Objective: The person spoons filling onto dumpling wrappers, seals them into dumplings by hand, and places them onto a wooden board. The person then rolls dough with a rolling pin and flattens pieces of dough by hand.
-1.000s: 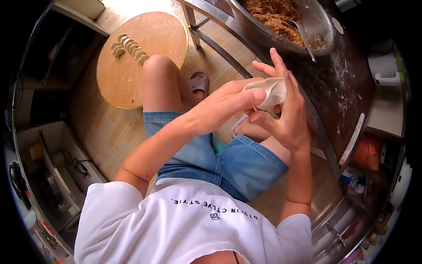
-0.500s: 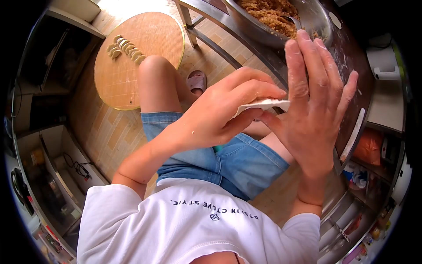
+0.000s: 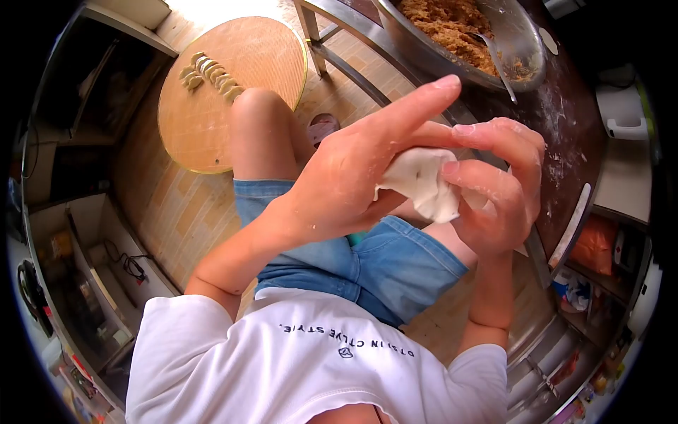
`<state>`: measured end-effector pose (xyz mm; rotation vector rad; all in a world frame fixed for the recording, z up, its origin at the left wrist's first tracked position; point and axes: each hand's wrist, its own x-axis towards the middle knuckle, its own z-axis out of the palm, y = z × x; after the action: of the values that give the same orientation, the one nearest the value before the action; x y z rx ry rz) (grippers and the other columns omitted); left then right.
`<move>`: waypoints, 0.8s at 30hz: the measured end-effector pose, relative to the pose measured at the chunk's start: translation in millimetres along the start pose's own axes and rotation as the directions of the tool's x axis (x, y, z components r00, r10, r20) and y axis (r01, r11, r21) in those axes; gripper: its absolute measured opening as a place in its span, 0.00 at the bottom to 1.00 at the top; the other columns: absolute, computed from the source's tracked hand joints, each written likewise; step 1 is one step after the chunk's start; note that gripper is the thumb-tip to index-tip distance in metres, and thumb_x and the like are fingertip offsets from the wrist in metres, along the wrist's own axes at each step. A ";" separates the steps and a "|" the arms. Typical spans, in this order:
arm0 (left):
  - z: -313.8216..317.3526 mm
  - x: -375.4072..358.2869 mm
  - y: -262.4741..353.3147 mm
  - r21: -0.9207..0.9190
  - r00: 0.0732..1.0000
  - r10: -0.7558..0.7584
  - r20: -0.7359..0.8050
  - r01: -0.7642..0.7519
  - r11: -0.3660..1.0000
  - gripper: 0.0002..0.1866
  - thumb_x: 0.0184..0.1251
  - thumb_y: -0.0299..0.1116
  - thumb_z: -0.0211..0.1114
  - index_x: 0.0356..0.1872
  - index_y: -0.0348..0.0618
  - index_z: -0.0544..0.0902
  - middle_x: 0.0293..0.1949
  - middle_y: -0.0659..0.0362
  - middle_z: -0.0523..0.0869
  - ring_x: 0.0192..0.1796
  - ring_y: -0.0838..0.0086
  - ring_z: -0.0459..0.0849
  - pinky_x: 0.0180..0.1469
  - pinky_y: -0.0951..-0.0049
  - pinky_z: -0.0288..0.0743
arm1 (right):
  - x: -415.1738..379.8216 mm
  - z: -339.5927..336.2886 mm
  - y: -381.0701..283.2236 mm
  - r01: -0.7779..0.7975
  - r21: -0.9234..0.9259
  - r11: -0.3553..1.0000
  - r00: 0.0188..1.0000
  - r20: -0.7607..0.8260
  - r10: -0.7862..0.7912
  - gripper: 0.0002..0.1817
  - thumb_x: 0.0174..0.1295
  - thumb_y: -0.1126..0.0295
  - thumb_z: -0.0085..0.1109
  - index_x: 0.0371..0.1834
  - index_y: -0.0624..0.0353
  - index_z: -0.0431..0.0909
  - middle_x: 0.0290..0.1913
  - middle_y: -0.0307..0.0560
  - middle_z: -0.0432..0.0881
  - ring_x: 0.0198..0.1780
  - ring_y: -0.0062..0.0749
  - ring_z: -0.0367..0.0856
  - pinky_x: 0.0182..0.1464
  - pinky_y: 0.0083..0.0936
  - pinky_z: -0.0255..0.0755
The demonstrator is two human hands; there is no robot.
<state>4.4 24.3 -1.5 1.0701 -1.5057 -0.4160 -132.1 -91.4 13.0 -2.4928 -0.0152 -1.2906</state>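
We pinch the dough wrapper (image 3: 422, 182) in our right hand (image 3: 505, 198); it slants between both hands, near the tabletop (image 3: 568, 145) edge, against our left hand (image 3: 335, 177), whose grip we cannot tell.

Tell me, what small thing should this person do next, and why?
Perhaps lay the dough piece open across the left hand, freeing the right hand for the spoon. The dough looks wavy, the right fingertips touch it, no mixture shows on it, and the spoon is in the mixture's bowl.
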 end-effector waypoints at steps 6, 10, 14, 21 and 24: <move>4.3 -1.2 1.5 0.072 0.979 -0.186 0.078 0.181 0.981 0.42 0.45 0.14 0.62 0.67 0.37 0.56 0.58 0.50 0.71 0.53 0.61 0.76 0.51 0.70 0.71 | 2.9 6.5 -3.7 -0.090 0.111 0.990 0.996 0.017 0.088 0.15 0.36 0.70 0.71 0.30 0.52 0.80 0.40 0.40 0.77 0.40 0.36 0.71 0.43 0.31 0.69; 7.8 2.0 3.2 0.075 0.976 -0.210 0.057 0.205 0.976 0.41 0.46 0.18 0.63 0.66 0.37 0.57 0.44 0.47 0.79 0.42 0.56 0.80 0.40 0.66 0.74 | 0.8 14.0 -1.7 -0.087 0.159 0.983 0.996 0.007 0.087 0.13 0.36 0.69 0.71 0.29 0.53 0.80 0.39 0.42 0.75 0.40 0.35 0.70 0.43 0.31 0.67; 4.2 1.0 5.9 -0.195 0.934 -0.321 0.154 0.347 0.917 0.35 0.51 0.21 0.59 0.64 0.36 0.59 0.37 0.47 0.79 0.37 0.59 0.80 0.38 0.68 0.74 | -4.2 12.6 1.1 -0.111 0.233 0.966 0.993 -0.015 0.117 0.15 0.34 0.71 0.71 0.29 0.53 0.80 0.38 0.43 0.75 0.40 0.34 0.70 0.43 0.28 0.66; 6.0 0.2 3.4 -0.282 0.902 -0.383 0.198 0.427 0.859 0.24 0.58 0.25 0.60 0.57 0.34 0.68 0.41 0.54 0.80 0.41 0.72 0.80 0.41 0.76 0.74 | -1.9 10.7 6.5 -0.131 0.341 0.931 0.991 0.057 0.118 0.21 0.44 0.64 0.70 0.42 0.58 0.78 0.45 0.49 0.74 0.45 0.33 0.70 0.48 0.28 0.66; 0.5 5.8 10.0 -0.578 0.700 -0.649 0.299 0.674 0.460 0.25 0.58 0.32 0.66 0.56 0.37 0.70 0.50 0.56 0.79 0.50 0.76 0.80 0.48 0.80 0.74 | -5.5 12.3 1.0 -0.350 0.714 0.606 0.860 -0.012 0.511 0.24 0.50 0.57 0.67 0.46 0.61 0.75 0.46 0.45 0.75 0.47 0.29 0.70 0.52 0.26 0.63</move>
<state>0.6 24.6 9.5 1.0195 -0.7545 -1.4281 -125.5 -88.0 1.8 -1.5621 0.1314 -1.0626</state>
